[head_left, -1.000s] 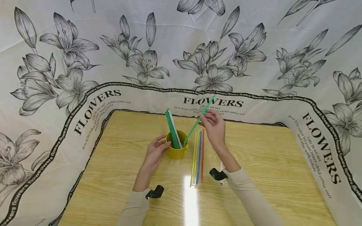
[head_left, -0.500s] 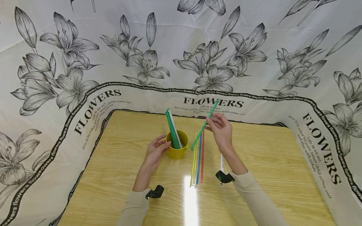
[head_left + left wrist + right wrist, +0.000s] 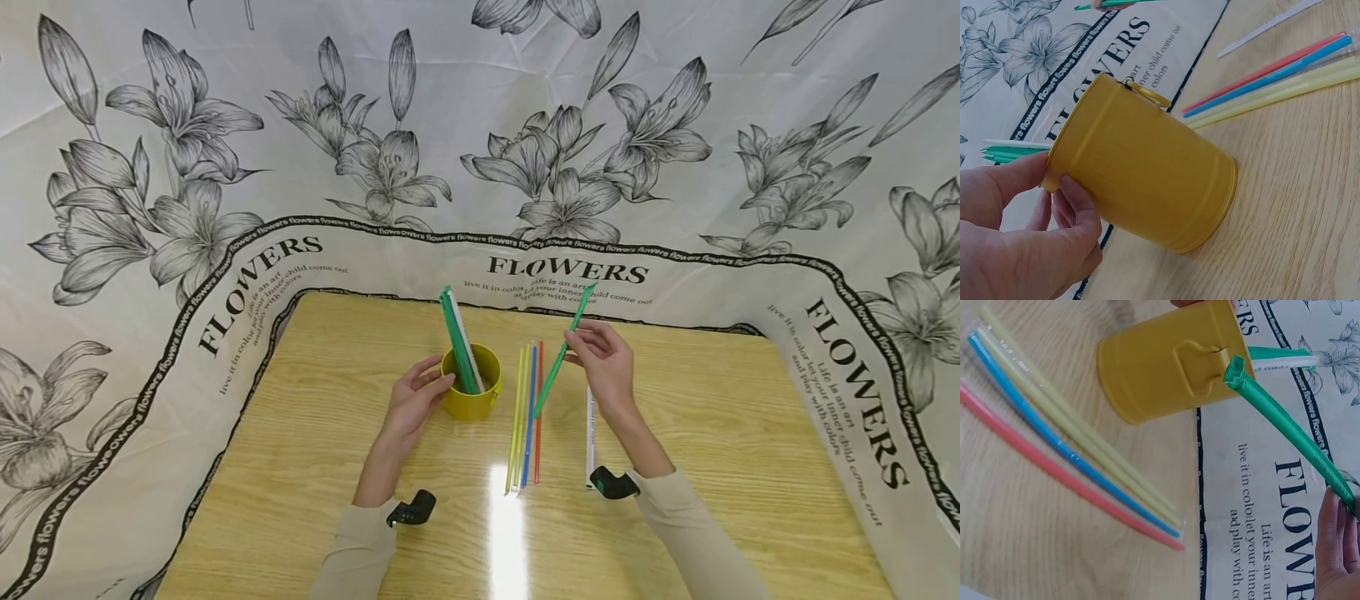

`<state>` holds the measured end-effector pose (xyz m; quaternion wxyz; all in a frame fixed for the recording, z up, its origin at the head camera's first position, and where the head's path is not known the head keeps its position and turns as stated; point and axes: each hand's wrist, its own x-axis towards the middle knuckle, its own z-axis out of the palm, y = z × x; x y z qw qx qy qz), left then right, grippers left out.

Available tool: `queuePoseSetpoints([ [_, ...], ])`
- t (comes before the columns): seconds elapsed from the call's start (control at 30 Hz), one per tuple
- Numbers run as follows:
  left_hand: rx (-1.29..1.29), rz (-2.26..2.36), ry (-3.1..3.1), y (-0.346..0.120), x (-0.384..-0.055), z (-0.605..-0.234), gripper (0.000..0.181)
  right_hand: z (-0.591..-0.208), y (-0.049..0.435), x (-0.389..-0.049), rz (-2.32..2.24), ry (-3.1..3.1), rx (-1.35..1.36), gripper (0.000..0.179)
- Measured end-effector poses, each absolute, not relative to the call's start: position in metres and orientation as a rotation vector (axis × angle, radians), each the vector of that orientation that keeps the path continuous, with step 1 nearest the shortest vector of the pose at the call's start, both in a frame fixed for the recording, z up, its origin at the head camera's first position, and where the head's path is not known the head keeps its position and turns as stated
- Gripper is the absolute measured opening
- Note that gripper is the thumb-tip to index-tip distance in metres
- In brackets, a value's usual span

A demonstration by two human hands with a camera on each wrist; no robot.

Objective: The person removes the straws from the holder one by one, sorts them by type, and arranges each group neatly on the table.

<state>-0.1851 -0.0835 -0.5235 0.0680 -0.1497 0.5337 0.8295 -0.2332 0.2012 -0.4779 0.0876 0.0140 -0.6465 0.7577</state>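
My left hand (image 3: 414,403) pinches the rim of a small yellow metal bucket (image 3: 1141,169), thumb at the edge and fingers along the outer wall. Green wrapped straws (image 3: 459,342) and a white one (image 3: 474,367) lean out of its mouth. With thumb and fingertips my right hand (image 3: 606,362) holds a single green wrapped straw (image 3: 1291,431) slantwise, right of the bucket. In the head view its lower end overlaps the red straw (image 3: 540,433). Beside that lie a blue straw (image 3: 529,417) and yellow straws (image 3: 515,425), in clear wrappers.
A white paper-wrapped straw (image 3: 590,433) lies on the wooden table (image 3: 720,433) beneath the right forearm. Behind the table hangs a white cloth (image 3: 420,267) with printed flowers and lettering. Glare shows on the tabletop near the front.
My right hand has moved right and toward me, taking the green straw from the bucket's mouth out over the straws on the table. The left hand stays at the bucket.
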Motion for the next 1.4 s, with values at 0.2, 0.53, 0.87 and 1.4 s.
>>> queuePoseSetpoints([
  [0.2,-0.454,2.507,1.598,-0.083,-0.186,-0.524,0.046,-0.489,0.213,-0.229,2.211,-1.973,-0.021,0.035],
  [0.53,-0.470,2.496,1.609,-0.083,-0.188,-0.526,0.045,-0.509,0.233,-0.220,2.115,-2.086,-0.081,0.035],
  [0.87,-0.468,2.491,1.609,-0.084,-0.187,-0.525,0.045,-0.526,0.254,-0.211,2.017,-2.178,-0.158,0.037],
  [1.4,-0.461,2.492,1.612,-0.084,-0.185,-0.526,0.045,-0.546,0.277,-0.201,1.813,-2.352,-0.320,0.037],
])
